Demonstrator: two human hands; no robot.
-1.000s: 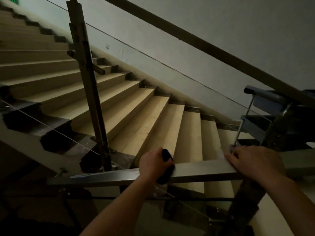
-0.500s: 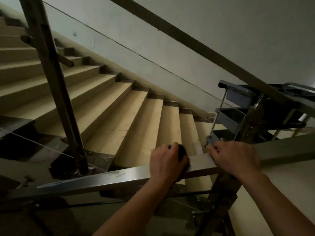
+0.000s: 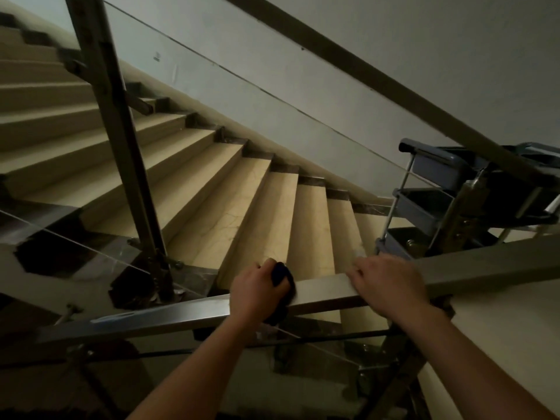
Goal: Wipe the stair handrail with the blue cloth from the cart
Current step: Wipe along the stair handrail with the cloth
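Dim stairwell, pretty murky overall. Far left: tan stairs climbing up and away, with a metal baluster post leaning across them and a glass panel down by its foot. Running across the lower half, rising from left to right: flat metal handrail, shiny toward its left end, duller toward the right end. Roughly at the middle of that rail, left hand clenched around the blue cloth, pressing it onto the top and near edge of the rail; only a dark bunched bit of cloth poking out past the knuckles and hanging over the front edge. Just to the right, a bare stretch of rail, then right hand laid flat on top, fingers spread and curled over the far edge, gripping nothing but the rail itself. Both forearms bare. Past the rail's right end, behind it: grey-blue cart with stacked trays on thin metal legs, partly hidden by the upper sloping rail and the post bracket.
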